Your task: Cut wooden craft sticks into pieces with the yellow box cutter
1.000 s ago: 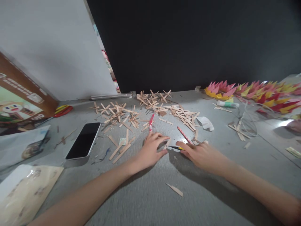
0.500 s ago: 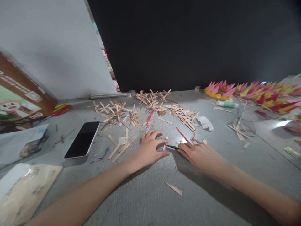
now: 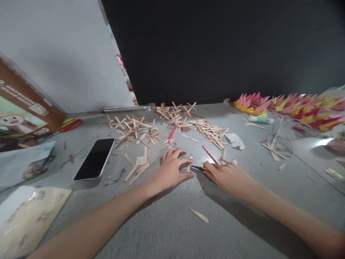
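Near the middle of the table, my left hand (image 3: pixel 172 168) steadies a short piece of craft stick (image 3: pixel 189 164) between its thumb and fingers. My right hand (image 3: pixel 228 178) is closed around a slim knife (image 3: pixel 198 167) with a dark blade and a yellow body; most of its handle is hidden. The blade tip points left and meets the stick piece, or lies right beside it. A red patterned pencil-like rod (image 3: pixel 209 154) lies just beyond my right fingers. Closer to me rests a pointed, cut stick (image 3: pixel 199 216).
Behind my hands lie crossed craft sticks (image 3: pixel 133 127) and a loose pile of sticks (image 3: pixel 210 131). A phone (image 3: pixel 95 159), red-yellow scissors (image 3: pixel 70 124) and a box (image 3: pixel 27 108) are leftward. Rightward are a glue stick (image 3: pixel 260 119) and folded-paper pieces (image 3: pixel 253 104). A dark panel (image 3: pixel 215 50) stands behind.
Both hands stay almost in place. My right hand shifts very slightly left and up, with the knife tip still at the stick piece.
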Tool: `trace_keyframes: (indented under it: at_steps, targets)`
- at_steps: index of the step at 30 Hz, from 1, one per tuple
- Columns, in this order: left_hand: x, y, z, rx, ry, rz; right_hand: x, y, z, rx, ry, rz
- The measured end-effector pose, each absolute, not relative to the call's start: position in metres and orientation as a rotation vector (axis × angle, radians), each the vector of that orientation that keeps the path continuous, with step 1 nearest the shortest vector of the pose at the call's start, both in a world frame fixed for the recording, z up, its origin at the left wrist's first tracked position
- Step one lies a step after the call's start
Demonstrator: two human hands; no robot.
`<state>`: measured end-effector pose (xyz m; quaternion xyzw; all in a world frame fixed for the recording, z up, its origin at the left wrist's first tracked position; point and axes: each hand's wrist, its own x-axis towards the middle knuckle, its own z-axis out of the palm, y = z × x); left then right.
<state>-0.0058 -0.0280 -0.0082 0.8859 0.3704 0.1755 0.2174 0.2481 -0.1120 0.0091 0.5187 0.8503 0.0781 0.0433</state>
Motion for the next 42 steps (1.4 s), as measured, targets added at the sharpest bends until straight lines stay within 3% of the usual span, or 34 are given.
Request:
trace_keyframes:
  at_steps: [20,42]
  targets:
    - [-0.004,-0.027,-0.007,2.427,1.056,0.485,0.23,-0.111,0.016,1.598,2.498,0.333]
    - [-0.006,-0.024,0.002,2.444,1.036,0.411,0.239,-0.105,0.008,1.636,2.581,0.144]
